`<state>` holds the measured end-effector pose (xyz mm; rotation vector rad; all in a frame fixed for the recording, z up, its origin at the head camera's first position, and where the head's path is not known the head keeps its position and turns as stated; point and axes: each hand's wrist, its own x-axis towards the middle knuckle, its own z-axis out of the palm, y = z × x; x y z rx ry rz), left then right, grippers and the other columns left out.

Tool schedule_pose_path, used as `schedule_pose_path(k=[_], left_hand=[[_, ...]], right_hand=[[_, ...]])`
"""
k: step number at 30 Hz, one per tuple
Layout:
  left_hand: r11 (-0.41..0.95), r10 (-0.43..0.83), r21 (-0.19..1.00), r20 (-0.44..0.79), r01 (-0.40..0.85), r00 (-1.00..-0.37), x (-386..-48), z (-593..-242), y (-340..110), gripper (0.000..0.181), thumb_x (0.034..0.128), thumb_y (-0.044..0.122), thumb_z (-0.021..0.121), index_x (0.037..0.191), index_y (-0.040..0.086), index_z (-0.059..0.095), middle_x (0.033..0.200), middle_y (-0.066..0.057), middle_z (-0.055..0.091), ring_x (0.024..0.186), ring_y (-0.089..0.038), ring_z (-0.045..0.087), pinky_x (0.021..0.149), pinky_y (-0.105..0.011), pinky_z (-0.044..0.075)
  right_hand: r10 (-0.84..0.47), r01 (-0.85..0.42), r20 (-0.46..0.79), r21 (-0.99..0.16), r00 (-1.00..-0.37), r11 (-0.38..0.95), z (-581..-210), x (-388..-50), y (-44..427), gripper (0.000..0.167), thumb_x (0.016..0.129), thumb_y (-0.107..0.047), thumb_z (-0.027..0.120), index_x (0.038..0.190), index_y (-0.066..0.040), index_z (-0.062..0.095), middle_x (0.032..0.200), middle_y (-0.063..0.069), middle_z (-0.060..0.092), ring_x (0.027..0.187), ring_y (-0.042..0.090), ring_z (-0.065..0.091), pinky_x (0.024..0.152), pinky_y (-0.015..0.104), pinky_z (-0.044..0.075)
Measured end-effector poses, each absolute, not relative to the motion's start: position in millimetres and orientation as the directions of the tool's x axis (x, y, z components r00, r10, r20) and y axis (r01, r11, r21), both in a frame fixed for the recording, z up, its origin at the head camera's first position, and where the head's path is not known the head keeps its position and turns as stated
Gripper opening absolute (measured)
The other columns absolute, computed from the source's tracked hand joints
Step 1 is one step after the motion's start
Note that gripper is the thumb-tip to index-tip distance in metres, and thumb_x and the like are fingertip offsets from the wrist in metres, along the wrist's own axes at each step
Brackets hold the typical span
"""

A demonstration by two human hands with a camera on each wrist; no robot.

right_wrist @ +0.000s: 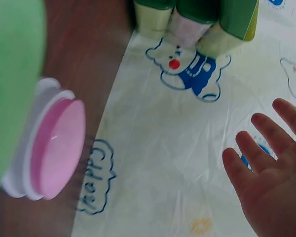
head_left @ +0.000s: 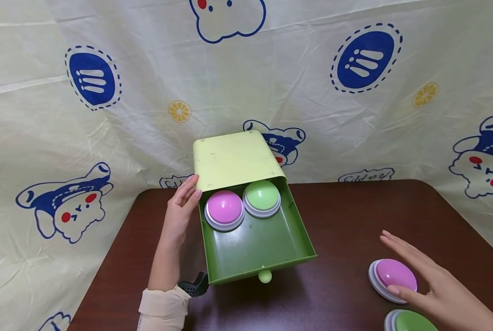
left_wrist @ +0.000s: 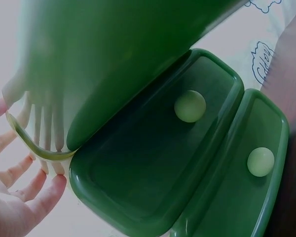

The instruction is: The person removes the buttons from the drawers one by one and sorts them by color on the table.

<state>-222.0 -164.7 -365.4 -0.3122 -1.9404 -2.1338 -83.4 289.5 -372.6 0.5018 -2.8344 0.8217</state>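
A small drawer cabinet (head_left: pixel 238 158) with a pale yellow-green top stands on the table, its green top drawer (head_left: pixel 254 250) pulled out. At the back of the drawer sit a pink push button (head_left: pixel 224 208) and a green push button (head_left: pixel 263 196), both on white bases. My left hand (head_left: pixel 179 214) rests its fingertips against the cabinet's left side, near the front edge. Over at the right, my right hand (head_left: pixel 440 285) hovers with fingers extended, beside another pink button (head_left: pixel 395 276) on the table. A second green button (head_left: pixel 413 322) is partly cut off below it.
Two lower drawer fronts with round knobs (left_wrist: pixel 190 106) show in the left wrist view. A dark brown table (head_left: pixel 345 220) carries everything. Behind it hangs a white cloth (head_left: pixel 291 69) printed with cartoon figures. A black wrist device (head_left: pixel 194 286) sits at the left wrist.
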Motion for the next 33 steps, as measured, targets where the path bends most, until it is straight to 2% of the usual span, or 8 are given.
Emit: schedule_pose_path(k=[4,5,7,9,21,27,29,33], left_hand=[[-0.091,-0.03,0.942,0.323,0.324,-0.946,-222,-365,-165,0.043,0.0895,0.011,0.056,0.131,0.006,0.047,0.135,0.003,0.038,0.119,-0.015,0.04,0.097,-0.029,0.033],[-0.09,-0.028,0.942,0.322,0.323,-0.946,-222,-365,-165,0.043,0.0895,0.012,0.056,0.131,0.006,0.047,0.135,0.003,0.038,0.119,-0.014,0.04,0.097,-0.029,0.034],[-0.088,-0.023,0.943,0.32,0.321,-0.947,-222,-365,-165,0.044,0.0895,0.012,0.056,0.132,0.007,0.046,0.136,0.003,0.037,0.119,-0.015,0.039,0.097,-0.029,0.033],[-0.086,-0.024,0.944,0.318,0.319,-0.948,-222,-364,-165,0.044,0.0895,0.012,0.056,0.132,0.007,0.046,0.136,0.003,0.037,0.119,-0.015,0.039,0.098,-0.03,0.033],[-0.088,-0.036,0.947,0.308,0.31,-0.951,-221,-364,-165,0.043,0.0897,0.012,0.056,0.132,0.007,0.047,0.136,0.003,0.037,0.119,-0.014,0.04,0.098,-0.031,0.032],[-0.086,-0.036,0.948,0.303,0.305,-0.952,-222,-365,-165,0.044,0.0895,0.013,0.056,0.132,0.007,0.047,0.136,0.003,0.037,0.119,-0.014,0.04,0.098,-0.031,0.032],[-0.085,-0.036,0.948,0.304,0.306,-0.952,-222,-365,-165,0.044,0.0895,0.014,0.057,0.132,0.007,0.047,0.136,0.003,0.037,0.119,-0.014,0.04,0.098,-0.031,0.032],[-0.086,-0.033,0.947,0.308,0.31,-0.951,-222,-365,-165,0.044,0.0894,0.014,0.057,0.132,0.008,0.047,0.136,0.004,0.037,0.119,-0.014,0.04,0.098,-0.031,0.032]], right_hand=[[-0.359,-0.465,0.302,-0.451,-0.883,0.762,-362,-91,279,0.082,0.072,-0.019,0.076,0.141,-0.022,0.031,0.145,-0.004,0.024,0.128,-0.004,0.013,0.103,0.022,0.018],[-0.391,-0.504,0.326,-0.431,-0.86,0.748,-360,-94,277,0.082,0.071,-0.017,0.076,0.14,-0.019,0.032,0.145,-0.002,0.025,0.13,0.001,0.014,0.099,0.012,0.014],[-0.443,-0.565,0.362,-0.393,-0.82,0.726,-357,-99,274,0.083,0.068,-0.016,0.078,0.139,-0.015,0.034,0.144,0.002,0.026,0.131,0.005,0.016,0.101,0.014,0.015],[-0.486,-0.616,0.391,-0.363,-0.782,0.699,-353,-104,270,0.083,0.067,-0.014,0.079,0.138,-0.011,0.036,0.143,0.005,0.028,0.131,0.009,0.019,0.096,0.006,0.013],[-0.556,-0.658,0.357,-0.333,-0.751,0.675,-331,-130,235,0.079,0.073,-0.026,0.075,0.14,-0.022,0.034,0.144,-0.003,0.028,0.13,0.007,0.02,0.096,0.01,0.015],[-0.617,-0.727,0.388,-0.312,-0.685,0.612,-326,-146,217,0.076,0.074,-0.028,0.074,0.139,-0.018,0.036,0.143,-0.001,0.03,0.129,0.012,0.025,0.097,0.01,0.016],[-0.63,-0.739,0.388,-0.309,-0.672,0.598,-325,-151,211,0.075,0.075,-0.029,0.073,0.139,-0.018,0.035,0.143,-0.001,0.03,0.129,0.014,0.026,0.099,0.014,0.018],[-0.642,-0.738,0.364,-0.333,-0.674,0.586,-322,-160,198,0.075,0.076,-0.035,0.071,0.14,-0.021,0.033,0.143,-0.003,0.028,0.129,0.016,0.026,0.098,0.036,0.031]])
